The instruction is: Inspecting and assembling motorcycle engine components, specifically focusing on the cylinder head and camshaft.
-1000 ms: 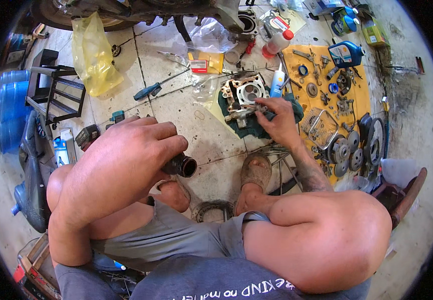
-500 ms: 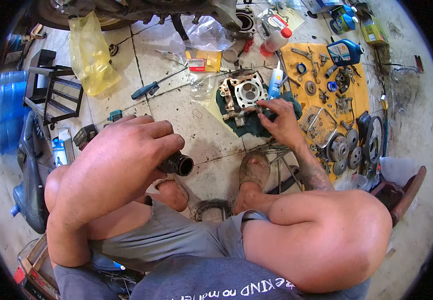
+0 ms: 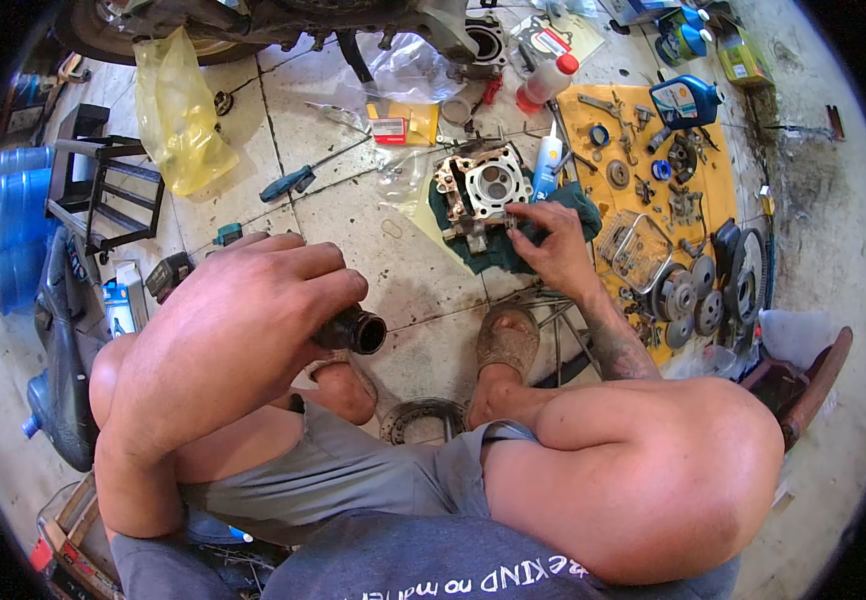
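My left hand point(image 3: 263, 285), seen from its back, is closed around a black tube-like part point(image 3: 361, 331). The part's round open mouth points to the right, above my left foot; the rest is hidden by my hand. Farther forward, my right hand point(image 3: 555, 245) has thumb and fingertips around the near right edge of a metal engine cylinder head point(image 3: 498, 185). The head lies with its flat face and round valve discs showing upward. Beneath it is a dark green cloth point(image 3: 510, 257). Just behind my right hand, a white and blue tube with a nozzle point(image 3: 547, 168) stands near the head.
Loose engine parts and a wire basket point(image 3: 636, 250) cover yellow cardboard point(image 3: 708, 185) at right. A red-capped bottle point(image 3: 547, 84) and blue jug point(image 3: 688, 102) stand behind. A screwdriver point(image 3: 289, 184), yellow bag point(image 3: 183, 120) and black metal stand point(image 3: 113, 180) lie leftward.
The view has shifted slightly. Both hands keep nearly the same place and grip, and the cylinder head has barely moved.
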The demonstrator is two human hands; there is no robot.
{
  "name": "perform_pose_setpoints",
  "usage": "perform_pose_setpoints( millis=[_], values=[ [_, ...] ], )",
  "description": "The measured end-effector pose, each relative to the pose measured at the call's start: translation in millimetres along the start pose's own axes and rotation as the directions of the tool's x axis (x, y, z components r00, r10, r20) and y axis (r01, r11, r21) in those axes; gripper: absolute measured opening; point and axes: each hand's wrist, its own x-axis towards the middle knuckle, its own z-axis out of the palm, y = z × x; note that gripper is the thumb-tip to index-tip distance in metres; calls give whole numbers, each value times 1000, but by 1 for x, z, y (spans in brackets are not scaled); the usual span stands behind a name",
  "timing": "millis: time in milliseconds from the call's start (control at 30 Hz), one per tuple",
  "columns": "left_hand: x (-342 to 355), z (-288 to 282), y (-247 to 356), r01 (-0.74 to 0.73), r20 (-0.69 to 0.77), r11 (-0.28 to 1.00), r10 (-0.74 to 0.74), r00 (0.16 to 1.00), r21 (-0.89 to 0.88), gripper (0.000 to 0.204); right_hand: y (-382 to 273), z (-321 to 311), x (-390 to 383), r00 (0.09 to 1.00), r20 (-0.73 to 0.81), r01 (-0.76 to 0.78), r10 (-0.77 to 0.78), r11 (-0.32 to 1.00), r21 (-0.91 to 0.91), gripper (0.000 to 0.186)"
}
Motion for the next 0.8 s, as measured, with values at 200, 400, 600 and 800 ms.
perform_pose_setpoints(
  millis=[200, 400, 600, 800],
  values=[
    [1, 0, 1, 14, 20, 1000, -14, 1000, 6, 45, 15, -7, 18, 987, 12, -164, 163, 980, 112, 35],
    [5, -2, 4, -31, -30, 1000, 32, 999, 2, 42, 24, -4, 51, 981, -35, -189, 193, 978, 93, 37],
    [-1, 2, -3, 43, -14, 999, -43, 999, -5, 41, 35, -20, 41, 949, 290, -185, 125, 964, 191, 34],
    [7, -3, 3, -31, -16, 999, 31, 999, -9, 41, 28, -16, 64, 984, 127, -142, 122, 976, 162, 37]
  ],
)
